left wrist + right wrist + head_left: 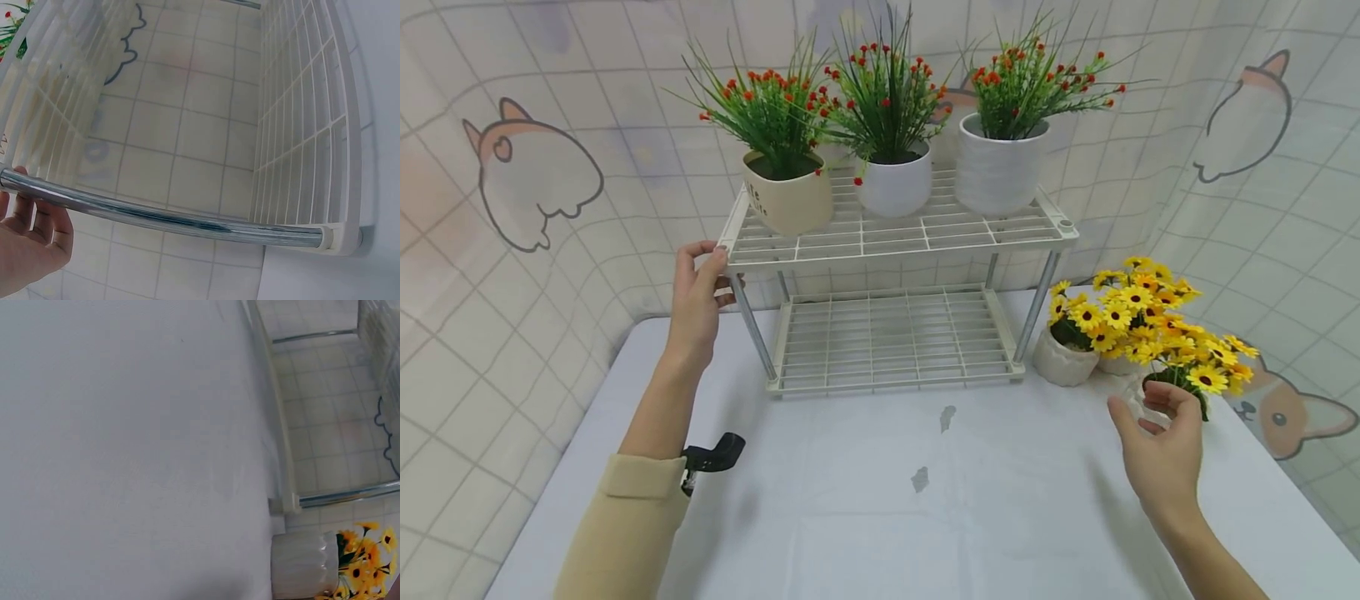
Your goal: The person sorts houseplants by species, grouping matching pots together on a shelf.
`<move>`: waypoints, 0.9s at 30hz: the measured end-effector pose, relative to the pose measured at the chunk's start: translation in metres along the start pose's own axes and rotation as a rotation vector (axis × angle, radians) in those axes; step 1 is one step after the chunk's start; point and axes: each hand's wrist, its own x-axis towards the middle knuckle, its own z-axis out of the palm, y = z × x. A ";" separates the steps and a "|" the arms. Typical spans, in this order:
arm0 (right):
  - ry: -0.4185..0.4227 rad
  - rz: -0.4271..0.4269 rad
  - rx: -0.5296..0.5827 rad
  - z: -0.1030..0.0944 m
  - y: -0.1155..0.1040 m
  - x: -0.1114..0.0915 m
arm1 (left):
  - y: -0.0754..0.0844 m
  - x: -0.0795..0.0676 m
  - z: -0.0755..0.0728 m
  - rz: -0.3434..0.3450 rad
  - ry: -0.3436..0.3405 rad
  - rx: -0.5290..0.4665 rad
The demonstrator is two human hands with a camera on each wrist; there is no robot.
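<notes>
A white two-tier wire rack (895,340) with metal posts stands at the back of the table. My left hand (692,300) grips its upper left front corner, thumb on top and fingers around the post; the left wrist view shows those fingers (44,222) behind the chrome post (162,219). My right hand (1165,458) is at the right, thumb and fingers apart and bent. It is nearest to the front pot of yellow flowers (1206,379), partly covering that pot. I see nothing between its fingers. In the right wrist view, a white pot (303,565) is beside the rack.
On the upper tier stand a cream pot (790,196), a small white pot (895,187) and a larger white pot (1000,171), all with red-flowered grass. Another white pot (1063,358) of yellow flowers is close to the rack's right post. A patterned cloth wall (550,317) surrounds the table.
</notes>
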 end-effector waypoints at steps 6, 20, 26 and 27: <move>0.037 0.121 0.004 -0.003 0.014 0.004 | 0.000 0.000 0.000 0.000 0.011 -0.001; 0.264 0.398 0.201 -0.017 0.040 0.019 | 0.000 0.001 0.001 0.009 0.002 0.002; 0.251 0.491 0.188 -0.018 0.044 0.025 | -0.001 0.000 -0.001 0.017 0.005 0.025; 0.240 0.506 0.181 -0.017 0.046 0.027 | -0.001 0.000 -0.001 0.015 0.005 0.022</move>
